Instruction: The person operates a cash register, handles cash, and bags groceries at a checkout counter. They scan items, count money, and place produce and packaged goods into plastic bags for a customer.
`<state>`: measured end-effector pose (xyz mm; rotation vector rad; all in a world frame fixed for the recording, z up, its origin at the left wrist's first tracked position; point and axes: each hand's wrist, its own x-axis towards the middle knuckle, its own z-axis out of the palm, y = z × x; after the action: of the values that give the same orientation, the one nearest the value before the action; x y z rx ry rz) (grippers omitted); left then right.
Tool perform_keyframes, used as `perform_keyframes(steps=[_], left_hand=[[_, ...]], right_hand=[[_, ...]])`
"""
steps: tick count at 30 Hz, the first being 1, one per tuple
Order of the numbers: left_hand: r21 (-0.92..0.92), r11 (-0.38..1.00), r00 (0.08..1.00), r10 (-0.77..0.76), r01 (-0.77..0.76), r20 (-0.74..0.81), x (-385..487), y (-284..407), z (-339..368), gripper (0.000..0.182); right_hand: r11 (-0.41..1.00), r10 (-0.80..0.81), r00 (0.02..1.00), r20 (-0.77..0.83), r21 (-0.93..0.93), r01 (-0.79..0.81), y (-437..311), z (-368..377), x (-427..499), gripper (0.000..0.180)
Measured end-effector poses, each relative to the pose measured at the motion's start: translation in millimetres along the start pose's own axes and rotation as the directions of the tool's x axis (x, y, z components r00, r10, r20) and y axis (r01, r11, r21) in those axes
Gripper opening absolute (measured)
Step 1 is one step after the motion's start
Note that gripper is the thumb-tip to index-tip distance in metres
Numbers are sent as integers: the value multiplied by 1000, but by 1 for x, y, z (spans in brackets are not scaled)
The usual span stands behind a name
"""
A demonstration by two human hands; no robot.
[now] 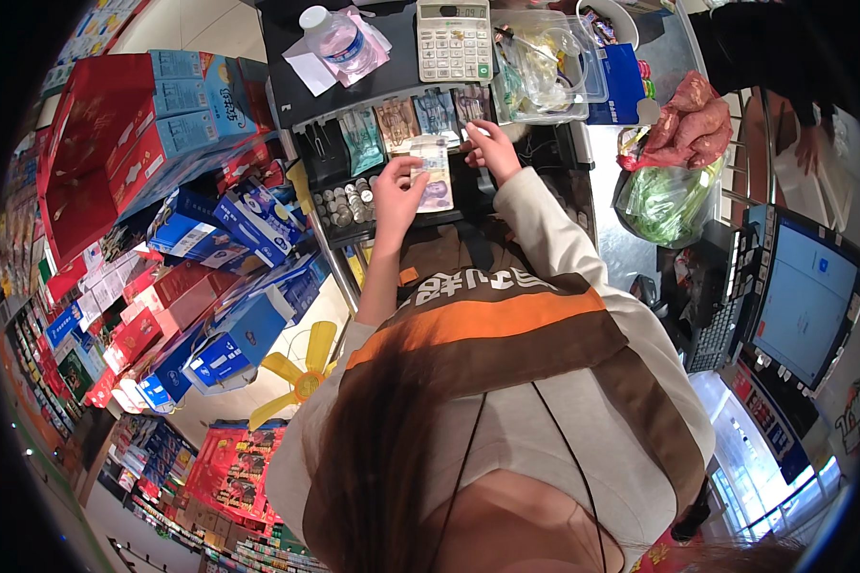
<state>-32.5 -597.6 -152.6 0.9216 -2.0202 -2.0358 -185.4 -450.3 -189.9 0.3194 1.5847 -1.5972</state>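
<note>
An open cash drawer (335,235) lies before me, with sorted banknotes (398,122) in its upper slots and coins (344,204) in a tray at its left. My left hand (399,195) pinches the left edge of a purplish banknote (436,188) between thumb and fingers; pale notes lie at its far end. To the right of the notes, my right hand (489,147) is raised with its fingers curled; whether it holds anything cannot be made out. Beyond the drawer sit a calculator (454,43) and a clear plastic bottle with a white cap (338,44).
Right of the drawer are a plastic tub (545,71), a blue box (620,82), a red net bag of sweet potatoes (695,125), bagged leafy greens (666,204), a keyboard (717,329) and a monitor (806,297). Stacked cartons (186,107) crowd the left. Another person's hand (808,150) shows far right.
</note>
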Motion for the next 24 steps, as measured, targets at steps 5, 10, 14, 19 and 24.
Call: perform_keyframes(steps=[5, 10, 14, 19, 24], left_hand=[[26, 998, 998, -62, 62, -5, 10, -7, -18, 31], [-66, 997, 998, -41, 44, 49, 34, -11, -11, 35], [83, 997, 990, -12, 0, 142, 62, -15, 7, 38], [313, 950, 954, -94, -1, 286, 94, -11, 32, 42], [382, 848, 916, 260, -367, 304, 124, 1, 75, 43]], right_hand=[[968, 76, 997, -27, -237, -81, -17, -10, 40, 61], [778, -9, 998, -69, -627, -36, -28, -17, 44, 64], [630, 34, 999, -15, -776, -33, -36, -14, 45, 64], [887, -139, 989, 39, -439, 142, -69, -39, 36, 61], [773, -374, 927, 44, -537, 337, -78, -32, 29, 54]])
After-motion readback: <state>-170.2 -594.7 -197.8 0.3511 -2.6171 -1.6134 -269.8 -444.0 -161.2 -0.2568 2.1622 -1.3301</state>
